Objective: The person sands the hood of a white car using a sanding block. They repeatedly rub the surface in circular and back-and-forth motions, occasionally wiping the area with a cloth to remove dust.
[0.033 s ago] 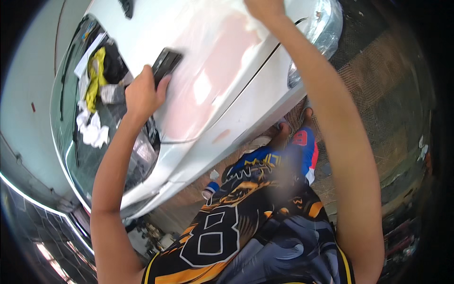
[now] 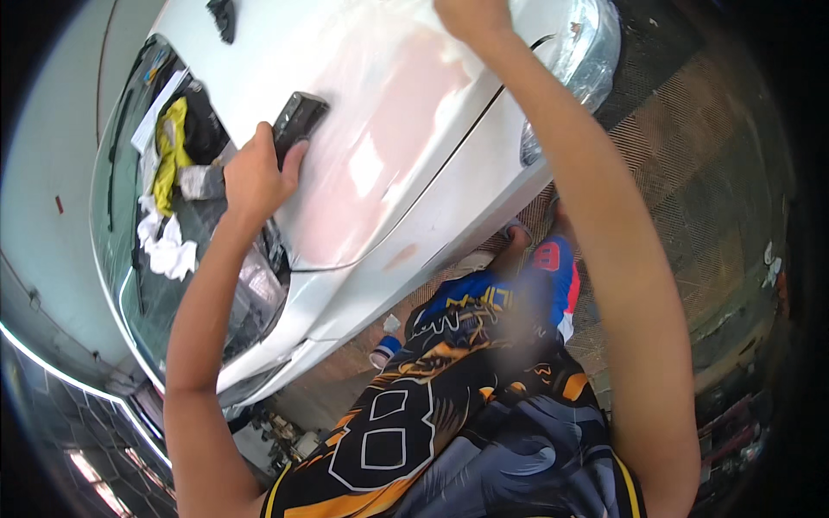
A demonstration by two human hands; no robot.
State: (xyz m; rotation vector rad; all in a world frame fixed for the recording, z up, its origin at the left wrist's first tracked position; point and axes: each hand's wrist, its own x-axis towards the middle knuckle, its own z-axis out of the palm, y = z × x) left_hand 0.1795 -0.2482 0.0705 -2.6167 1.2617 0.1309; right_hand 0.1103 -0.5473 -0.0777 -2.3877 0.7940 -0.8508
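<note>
My left hand [image 2: 262, 173] is closed round one end of a black sanding block [image 2: 300, 119]. The block rests on the white car bonnet [image 2: 268, 43], left of a sanded, pinkish patch [image 2: 414, 82] with pale edges. My right hand [image 2: 473, 15] reaches over the front of the bonnet at the top edge of the picture. Its fingers are cut off there, so what they do or hold is hidden.
Crumpled white paper [image 2: 168, 246], a yellow cloth [image 2: 171, 151] and a grey block [image 2: 200, 182] lie by the windscreen. Clear film covers the headlight [image 2: 574, 65]. A small black part [image 2: 222, 19] sits farther up the bonnet. A round container [image 2: 385, 350] is on the floor.
The whole view has shifted slightly. Both hands appear a little farther left, and the block shows a little lower, still in my left hand.
</note>
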